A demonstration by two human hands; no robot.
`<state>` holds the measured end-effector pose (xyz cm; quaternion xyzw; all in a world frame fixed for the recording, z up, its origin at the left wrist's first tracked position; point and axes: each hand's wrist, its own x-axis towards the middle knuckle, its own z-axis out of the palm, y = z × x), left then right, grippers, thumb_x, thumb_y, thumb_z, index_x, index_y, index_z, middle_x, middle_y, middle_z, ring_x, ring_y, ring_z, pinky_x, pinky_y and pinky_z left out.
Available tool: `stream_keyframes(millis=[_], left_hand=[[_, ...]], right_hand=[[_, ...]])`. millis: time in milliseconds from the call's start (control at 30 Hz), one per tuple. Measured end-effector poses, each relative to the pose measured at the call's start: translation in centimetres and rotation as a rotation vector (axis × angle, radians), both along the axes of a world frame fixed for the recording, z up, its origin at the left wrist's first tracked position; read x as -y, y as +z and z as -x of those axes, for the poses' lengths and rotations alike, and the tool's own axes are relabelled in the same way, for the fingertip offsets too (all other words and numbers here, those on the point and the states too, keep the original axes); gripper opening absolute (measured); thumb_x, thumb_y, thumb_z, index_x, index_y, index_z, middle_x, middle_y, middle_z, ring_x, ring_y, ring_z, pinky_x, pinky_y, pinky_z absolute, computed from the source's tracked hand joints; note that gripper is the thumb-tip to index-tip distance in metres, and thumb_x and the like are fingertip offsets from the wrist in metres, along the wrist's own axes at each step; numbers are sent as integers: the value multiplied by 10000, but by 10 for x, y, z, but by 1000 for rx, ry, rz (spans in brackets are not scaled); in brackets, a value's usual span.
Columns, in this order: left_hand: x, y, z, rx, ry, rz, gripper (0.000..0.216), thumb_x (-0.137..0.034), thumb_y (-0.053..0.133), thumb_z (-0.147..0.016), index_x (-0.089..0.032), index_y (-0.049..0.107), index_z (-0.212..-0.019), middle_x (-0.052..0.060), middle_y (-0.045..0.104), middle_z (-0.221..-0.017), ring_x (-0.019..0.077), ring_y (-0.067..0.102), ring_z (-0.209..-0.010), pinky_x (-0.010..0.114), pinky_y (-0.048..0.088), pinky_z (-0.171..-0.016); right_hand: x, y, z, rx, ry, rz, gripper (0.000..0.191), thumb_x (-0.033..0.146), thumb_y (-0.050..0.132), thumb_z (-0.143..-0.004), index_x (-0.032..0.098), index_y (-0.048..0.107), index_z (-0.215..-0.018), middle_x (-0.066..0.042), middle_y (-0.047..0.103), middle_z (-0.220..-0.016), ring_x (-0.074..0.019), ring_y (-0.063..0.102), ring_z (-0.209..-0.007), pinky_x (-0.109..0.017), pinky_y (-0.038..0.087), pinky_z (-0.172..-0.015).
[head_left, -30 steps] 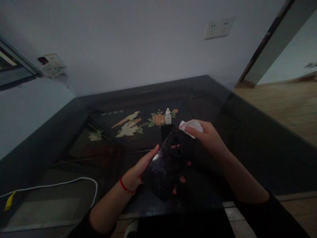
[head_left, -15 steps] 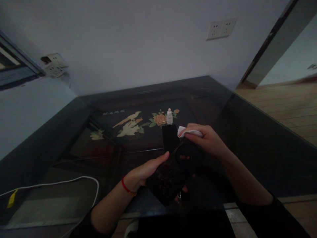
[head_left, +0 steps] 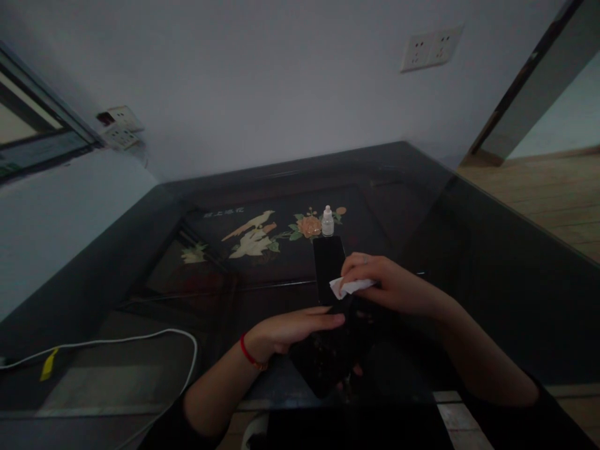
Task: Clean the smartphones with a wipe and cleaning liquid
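Note:
My left hand (head_left: 290, 328), with a red band at the wrist, grips a black phone case (head_left: 328, 359) by its left edge, low over the table. My right hand (head_left: 389, 289) pinches a small white wipe (head_left: 349, 286) and holds it just above the top end of the case. A black phone (head_left: 328, 265) lies flat on the dark glass table (head_left: 469, 262) just beyond my hands. Behind the phone stands a small white dropper bottle (head_left: 327, 221).
A white cable (head_left: 140, 340) with a yellow tag (head_left: 48, 364) loops over the table's left side. Painted birds and flowers (head_left: 262, 231) show under the glass. Wall sockets (head_left: 431, 47) sit above the table; a doorway opens at the right.
Both hands came down toward the table with the case, which is now held flatter. The right hand and its wipe moved down and left, over the near end of the lying phone.

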<state>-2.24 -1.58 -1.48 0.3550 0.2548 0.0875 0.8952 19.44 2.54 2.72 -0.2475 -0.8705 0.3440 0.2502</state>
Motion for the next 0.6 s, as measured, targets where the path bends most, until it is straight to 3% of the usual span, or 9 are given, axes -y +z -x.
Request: stream_keyframes(millis=[133,200,267,333,467,600], left_hand=[[-5,11,6,49,102,0,501,-446,513,-890,-153,534,-1295,144,698,-1051,244,688,-885,414,527,-795],[-10,16,13,38,247,-7,491,-451,457,-909,-171,532,-1305,142,667,-1149,240,673,-925,404,532,-785],[-16,20,22,-14,411,-49,506,-448,437,-905,-168,530,-1315,126,664,-1164,224,670,-897,397,529,-796],[-23,21,32,-128,463,-131,562,-467,478,-868,-128,539,-1312,124,683,-1105,210,673,-820,361,519,-796],[-34,20,41,-350,557,-539,633,-333,644,-774,-214,467,-1370,77,552,-1356,197,628,-975,326,489,-892],[-46,17,43,-692,476,-912,682,-533,474,-865,-220,334,-1455,102,552,-1350,257,595,-1091,388,491,-908]], right_hand=[[-14,-2,-18,-89,-359,-99,207,277,502,-900,175,646,-792,-39,615,-819,-153,581,-770,-269,418,-711],[-20,-5,-24,-119,-583,-138,223,313,513,-881,178,613,-734,-26,596,-751,-147,552,-694,-262,393,-649],[-25,-9,-25,-122,-711,-134,231,326,512,-863,183,588,-698,-14,577,-701,-140,519,-640,-256,365,-608],[-28,-16,-22,-93,-738,-100,233,327,505,-846,187,573,-673,-10,568,-678,-139,506,-621,-254,351,-594],[-34,-34,-10,-7,-725,-18,249,330,502,-820,192,536,-615,-17,563,-664,-147,520,-632,-256,346,-597],[-40,-49,-2,-2,-729,1,238,311,513,-787,196,518,-579,-20,553,-641,-150,514,-620,-261,344,-598]])
